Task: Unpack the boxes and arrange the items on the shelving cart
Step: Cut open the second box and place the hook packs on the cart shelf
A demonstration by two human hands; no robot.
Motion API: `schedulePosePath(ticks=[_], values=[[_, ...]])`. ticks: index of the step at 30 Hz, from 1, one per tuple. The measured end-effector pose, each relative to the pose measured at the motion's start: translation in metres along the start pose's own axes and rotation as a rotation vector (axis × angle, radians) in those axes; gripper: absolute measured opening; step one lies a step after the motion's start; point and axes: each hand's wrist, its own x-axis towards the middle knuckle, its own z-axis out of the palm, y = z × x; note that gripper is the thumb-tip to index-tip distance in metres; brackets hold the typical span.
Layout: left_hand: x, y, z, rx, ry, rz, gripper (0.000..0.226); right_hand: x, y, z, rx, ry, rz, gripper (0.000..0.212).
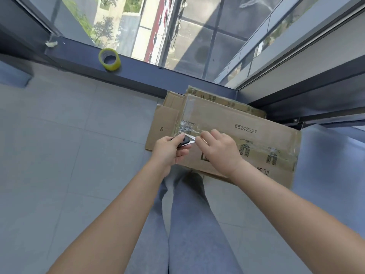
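Your left hand [169, 148] grips a small black-handled cutter [184, 142] while your right hand [219, 150] pinches clear tape [189, 129] above flattened cardboard boxes [246, 139] lying on the floor by the window; a tape roll [109, 59] sits on the sill.

I see a roll of yellowish tape [109, 59] standing tilted on the dark window sill [138, 75], and a crumpled scrap [51, 43] lying farther left on the same ledge. Grey floor tiles [69, 145] lie below. Through the glass [197, 36] I make out pavement and trees.
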Motion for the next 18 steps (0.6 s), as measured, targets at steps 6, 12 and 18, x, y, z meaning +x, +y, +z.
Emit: schedulePosePath(ticks=[6,12,18], values=[[0.002,-0.032,0.025,0.296,0.347,0.306,0.041,0.009,0.016,0.005,0.210,-0.165,0.089,0.020],[0.015,-0.066,0.046,1.262,0.322,0.326,0.075,0.019,0.029,0.018,0.324,-0.469,0.135,0.018],[0.025,-0.066,0.065,1.234,0.353,0.209,0.082,0.036,0.032,0.027,0.339,-0.522,0.099,0.009]])
